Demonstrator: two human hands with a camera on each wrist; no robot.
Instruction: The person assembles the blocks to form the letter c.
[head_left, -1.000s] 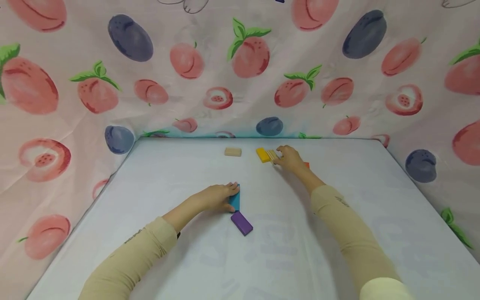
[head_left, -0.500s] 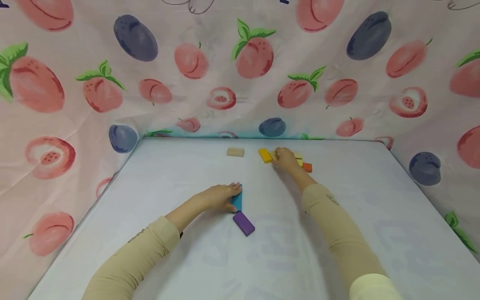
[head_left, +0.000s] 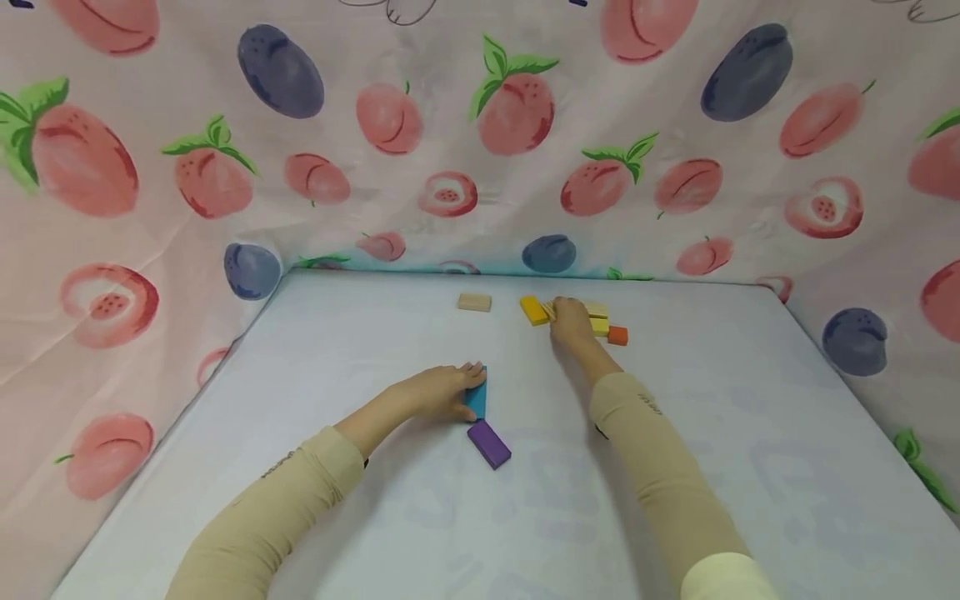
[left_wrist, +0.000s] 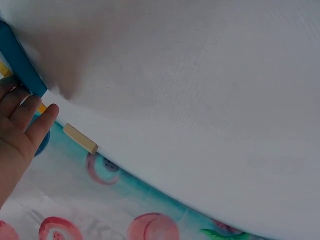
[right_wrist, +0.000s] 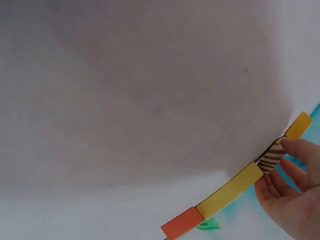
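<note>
My left hand (head_left: pixel 442 392) lies over a blue block (head_left: pixel 477 400) on the table, fingers at its far end and thumb at its near end. The left wrist view shows the fingers against the blue block (left_wrist: pixel 21 60); the thumb is hidden there. A purple block (head_left: pixel 490 443) lies at an angle, its corner right by the blue one. Farther back, my right hand (head_left: pixel 572 321) pinches a striped block (right_wrist: pixel 272 158) between thumb and fingers. This block sits in line between an amber block (right_wrist: pixel 299 125) and a pale yellow block (right_wrist: pixel 230 191).
An orange-red block (head_left: pixel 618 336) sits at the right end of the row. Behind the yellow block lies a plain wooden piece (head_left: pixel 597 308). Another wooden block (head_left: pixel 475 302) stands apart to the left. A fruit-print cloth (head_left: pixel 450 125) hangs behind the white table (head_left: pixel 337 325).
My right hand has moved slightly left and closed in on the striped block, uncovering the yellow and orange-red blocks. The left hand stays on the blue block. The head view has shifted a little.
</note>
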